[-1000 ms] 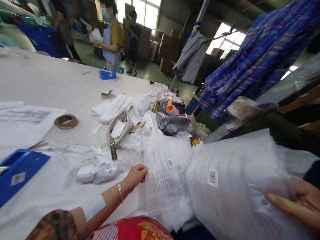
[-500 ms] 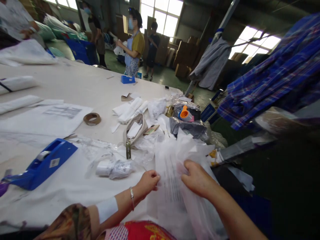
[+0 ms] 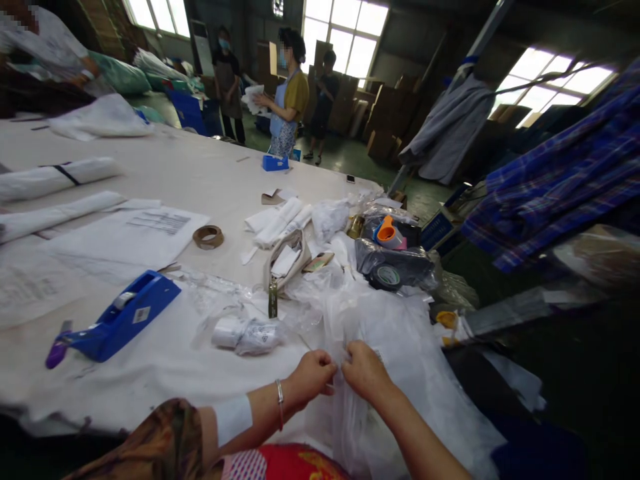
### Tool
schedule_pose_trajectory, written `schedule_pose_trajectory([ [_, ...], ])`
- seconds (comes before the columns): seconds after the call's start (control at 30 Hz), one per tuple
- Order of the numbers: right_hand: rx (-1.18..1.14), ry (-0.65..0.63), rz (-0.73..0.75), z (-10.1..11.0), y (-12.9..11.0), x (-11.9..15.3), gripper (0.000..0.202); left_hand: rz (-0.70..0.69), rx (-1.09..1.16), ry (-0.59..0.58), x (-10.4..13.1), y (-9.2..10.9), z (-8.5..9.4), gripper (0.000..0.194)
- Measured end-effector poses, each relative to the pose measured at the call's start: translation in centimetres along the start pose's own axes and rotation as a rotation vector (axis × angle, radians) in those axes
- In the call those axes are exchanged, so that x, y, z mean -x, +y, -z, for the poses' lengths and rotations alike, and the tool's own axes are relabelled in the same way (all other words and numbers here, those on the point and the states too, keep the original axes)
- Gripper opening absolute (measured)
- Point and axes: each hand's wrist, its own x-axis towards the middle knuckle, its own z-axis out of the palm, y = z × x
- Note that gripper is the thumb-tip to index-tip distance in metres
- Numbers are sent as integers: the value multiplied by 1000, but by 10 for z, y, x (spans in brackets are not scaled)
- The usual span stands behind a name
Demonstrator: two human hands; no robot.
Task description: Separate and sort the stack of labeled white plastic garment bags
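Translucent plastic bags [image 3: 410,373] lie in a loose stack at the table's near right edge, in front of me. My left hand [image 3: 316,375] pinches the left edge of a bag, fingers curled. Close beside it, my right hand [image 3: 366,368] is closed on the gathered plastic of the same bag. The fingertips of both hands are nearly together, and the exact grip is partly hidden. To the left of my hands lies a white roll in clear wrap [image 3: 247,335]. Beyond them sits an open beige pouch [image 3: 286,261] with white papers in it.
A blue tape dispenser [image 3: 125,317] and a brown tape roll [image 3: 208,236] are on the white table [image 3: 200,157]. An orange tape cutter [image 3: 388,232] rests on black wrapped bundles at right. A plaid shirt [image 3: 565,173] hangs at right. Several people stand beyond the table.
My right hand has moved left and down toward my left hand, drawing the bag's plastic over. The printed bag face is now folded together. The view has shifted left.
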Motion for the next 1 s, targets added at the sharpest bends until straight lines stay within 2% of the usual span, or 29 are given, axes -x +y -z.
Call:
schedule_pose_trajectory([
  [0.07, -54, 20, -5, -7, 0, 1, 14, 32, 25, -23, 1, 2, 1, 10],
  [0.17, -173, 30, 14, -13, 4, 4, 16, 77, 146, -112, 3, 5, 4, 23],
  [0.3, -337, -7, 71, -14, 12, 9, 36, 47, 233, -251, 7, 6, 12, 42],
  [0.4, -416, -32, 84, -15, 16, 11, 38, 24, 139, -239, 7, 5, 14, 50],
  [0.53, -513, -52, 71, -17, 21, 10, 33, 23, 55, -188, 4, 4, 10, 50],
  [0.77, -715, -151, 70, -14, 36, 10, 41, 40, 84, -173, 1, 5, 8, 52],
  [1.0, -798, -35, -112, -22, 45, 5, 40, 49, 42, -193, 3, 4, 6, 51],
])
